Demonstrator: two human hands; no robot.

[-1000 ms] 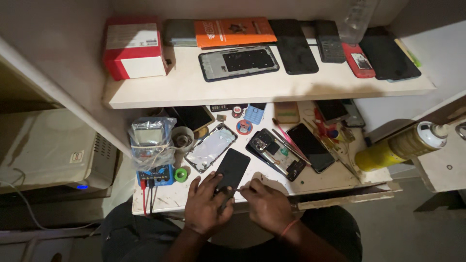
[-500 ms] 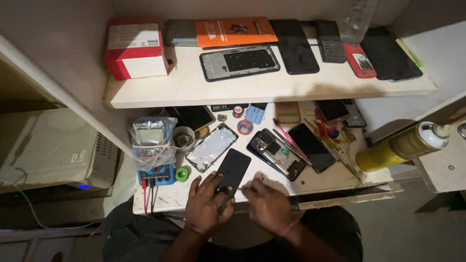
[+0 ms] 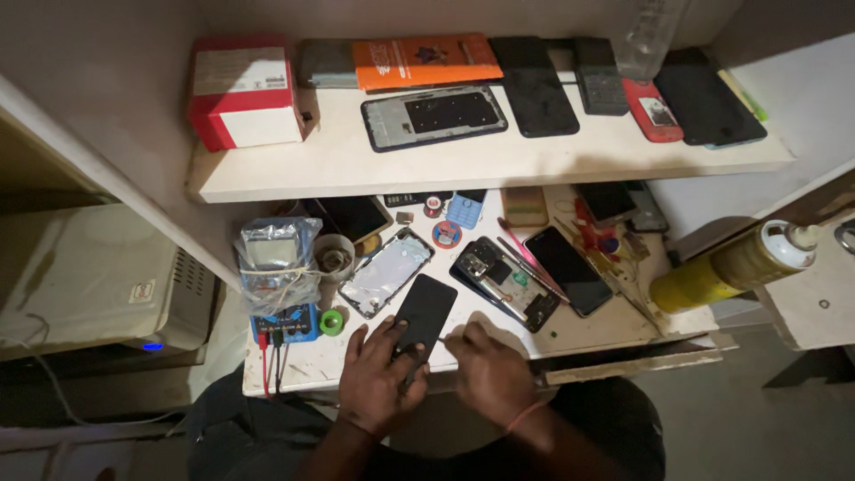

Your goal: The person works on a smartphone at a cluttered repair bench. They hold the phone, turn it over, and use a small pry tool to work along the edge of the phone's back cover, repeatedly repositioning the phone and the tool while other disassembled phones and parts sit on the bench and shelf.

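Left hand, low centre of frame, we see clamped on the near end of the black phone; its long axis runs up-right. Right hand pinches a thin tool at the phone's right edge.

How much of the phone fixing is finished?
Looks done: one opened phone lies with its insides showing, and a silver back cover lies loose. In hand: the left hand steadies a black phone while the right hand works a thin tool at its edge. Left: that phone looks unopened.
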